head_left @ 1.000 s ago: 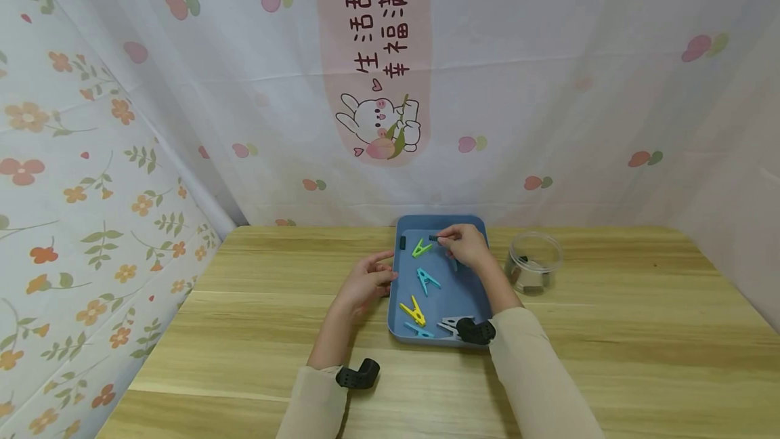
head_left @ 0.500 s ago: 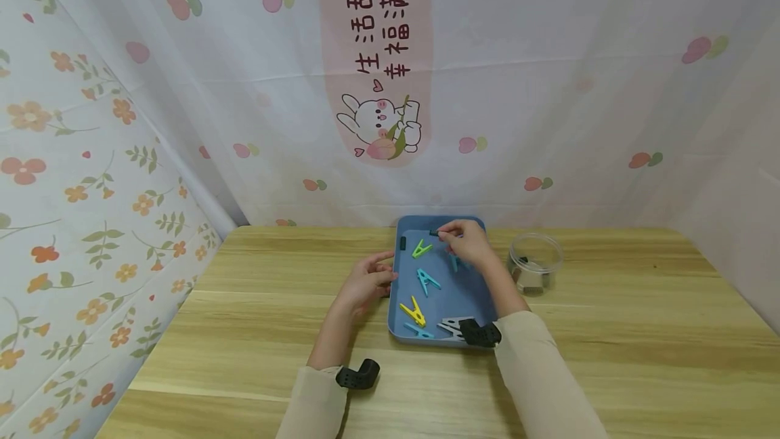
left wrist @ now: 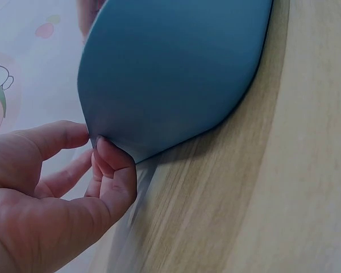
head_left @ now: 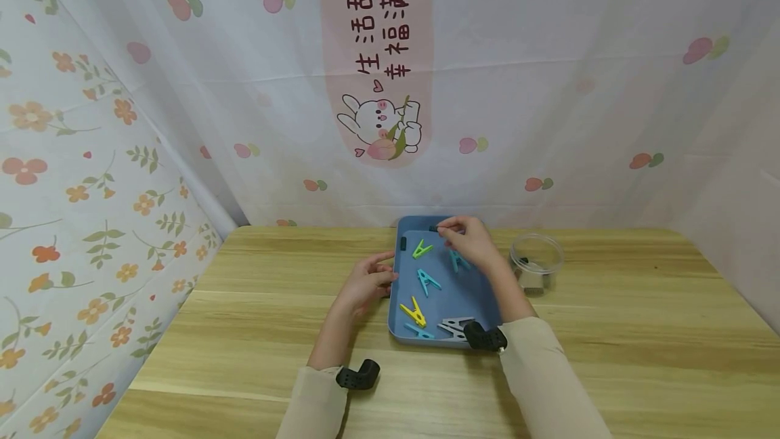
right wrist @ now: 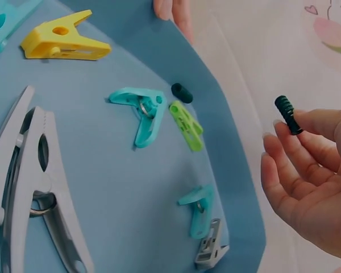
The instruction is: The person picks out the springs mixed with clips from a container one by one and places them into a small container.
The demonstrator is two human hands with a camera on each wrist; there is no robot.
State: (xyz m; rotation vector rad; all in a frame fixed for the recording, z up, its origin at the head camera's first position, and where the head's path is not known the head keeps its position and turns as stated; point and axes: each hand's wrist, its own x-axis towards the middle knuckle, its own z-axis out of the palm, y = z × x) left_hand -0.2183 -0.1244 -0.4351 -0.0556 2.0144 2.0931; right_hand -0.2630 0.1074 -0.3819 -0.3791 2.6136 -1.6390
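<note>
My right hand (head_left: 472,241) pinches a small dark ribbed cylinder (right wrist: 285,111), like a coarse screw, between thumb and fingertips. It is held above the far side of a blue tray (head_left: 451,290), whose near-left rim my left hand (left wrist: 57,199) holds between thumb and fingers. Inside the tray lie a smooth dark cylinder (right wrist: 182,92), a lime clothespin (right wrist: 186,125), a yellow clothespin (right wrist: 65,40) and several turquoise ones, such as this turquoise clothespin (right wrist: 142,111). Grey clothespins (right wrist: 45,187) lie at the near end, and a small grey clip (right wrist: 211,247) shows near the wall.
A clear round container (head_left: 536,263) with dark and pale contents stands right of the tray on the wooden table (head_left: 256,330). A patterned curtain (head_left: 256,120) hangs behind the table's far edge. Black wrist mounts (head_left: 358,374) sit on both cuffs.
My right hand has lifted the dark ribbed cylinder slightly toward the far edge of the tray, with the forearm shifting right. A turquoise clothespin beneath shows more. My left hand stays put.
</note>
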